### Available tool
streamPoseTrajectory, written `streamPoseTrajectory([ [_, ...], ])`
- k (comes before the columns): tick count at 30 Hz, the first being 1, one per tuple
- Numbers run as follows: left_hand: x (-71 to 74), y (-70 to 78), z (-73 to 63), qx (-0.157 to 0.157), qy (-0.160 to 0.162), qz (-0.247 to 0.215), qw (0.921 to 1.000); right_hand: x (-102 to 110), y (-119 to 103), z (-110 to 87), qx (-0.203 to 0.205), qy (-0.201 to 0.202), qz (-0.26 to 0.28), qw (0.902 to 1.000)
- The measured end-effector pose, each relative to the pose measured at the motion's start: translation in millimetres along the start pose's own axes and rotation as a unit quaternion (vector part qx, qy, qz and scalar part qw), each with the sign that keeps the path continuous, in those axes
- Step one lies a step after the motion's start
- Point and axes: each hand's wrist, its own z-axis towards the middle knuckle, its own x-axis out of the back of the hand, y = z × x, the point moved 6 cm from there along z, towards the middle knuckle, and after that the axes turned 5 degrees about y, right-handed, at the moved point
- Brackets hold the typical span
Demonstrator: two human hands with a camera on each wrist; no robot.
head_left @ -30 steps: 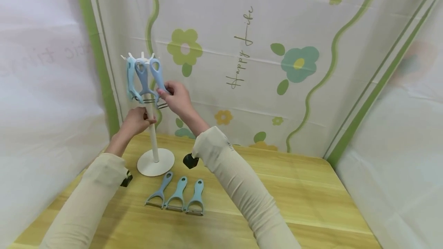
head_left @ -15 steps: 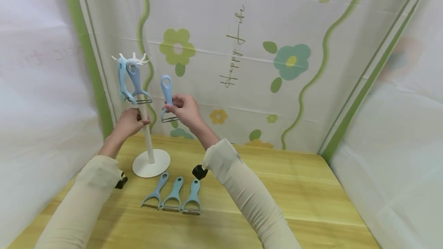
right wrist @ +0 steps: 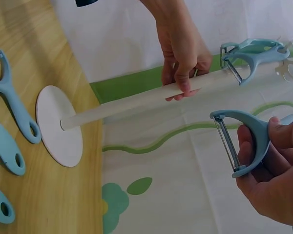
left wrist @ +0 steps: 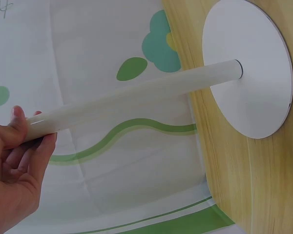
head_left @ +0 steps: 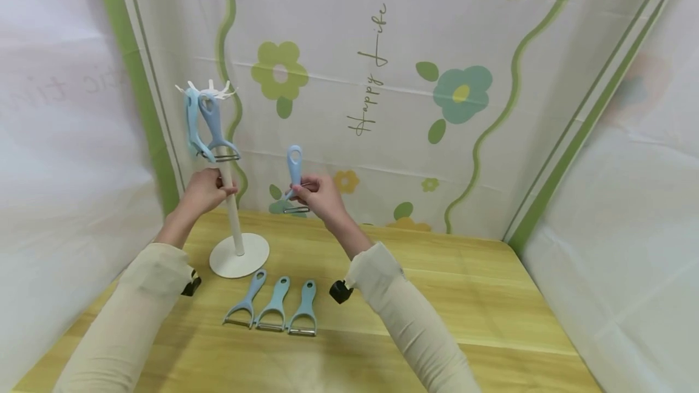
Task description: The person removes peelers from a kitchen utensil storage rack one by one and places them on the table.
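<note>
My left hand grips the white post of the upright stand, thumb and fingers round it in the left wrist view. Two peelers hang from the hooks at its top: a light teal peeler and a blue peeler. To the right of the stand, my right hand pinches another blue peeler in the air, handle up and blade down. In the right wrist view the fingers lie round this peeler's forked head, and its handle is partly hidden by the hand.
On the wooden table before the stand's round white base lie three peelers in a row: a grey-blue peeler, a teal peeler and another teal peeler. A flowered cloth hangs behind.
My right hand has taken the blue peeler off the stand's hooks and carried it right and downward. The left hand keeps its grip on the post. The head view has shifted slightly.
</note>
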Motion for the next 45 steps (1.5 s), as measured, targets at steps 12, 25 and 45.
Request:
streamPoseTrajectory([
  [12, -3.9, 0.8, 1.6, 0.001, -0.002, 0.005, 1.0000, 9, 14, -23.3, -0.008, -0.003, 0.006, 0.9999],
  [25, -3.7, 1.1, 0.5, 0.008, -0.006, -0.004, 0.9999, 29, 39, -49.1, -0.024, 0.021, -0.033, 0.9989],
  [45, -0.5, -1.8, -0.2, 0.010, -0.011, -0.004, 0.9999, 53, 87, -89.7, -0.076, -0.003, -0.042, 0.9962],
])
